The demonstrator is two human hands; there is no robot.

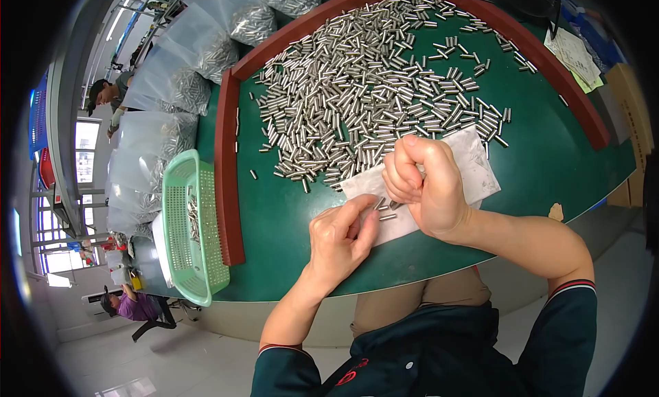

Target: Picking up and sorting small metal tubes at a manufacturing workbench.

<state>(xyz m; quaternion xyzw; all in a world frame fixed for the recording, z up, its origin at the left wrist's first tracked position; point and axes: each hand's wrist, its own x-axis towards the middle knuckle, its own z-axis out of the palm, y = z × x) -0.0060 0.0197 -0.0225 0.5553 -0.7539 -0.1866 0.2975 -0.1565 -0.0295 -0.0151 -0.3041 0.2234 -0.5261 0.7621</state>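
Note:
Short shiny metal pins [357, 88] are heaped over the green table. A white cloth [473, 165] lies at the near edge of the heap, under my hands. My left hand [340, 233] is curled, its thumb and index finger close around a metal pin [379, 202] at the index fingertip. Another loose pin [388, 217] rests on the cloth beside the thumb. Just to the right, my right hand [424, 184] is closed in a fist above the cloth. Whatever its fingers hold is hidden; a pin end [393, 205] shows just below them.
A dark red raised border [229, 170] encloses the heap at the left, back and right. Outside it on the left stands a light green plastic basket [180, 249] with some pins. Clear bags of pins [189, 88] line the left and back. Two people are farther left.

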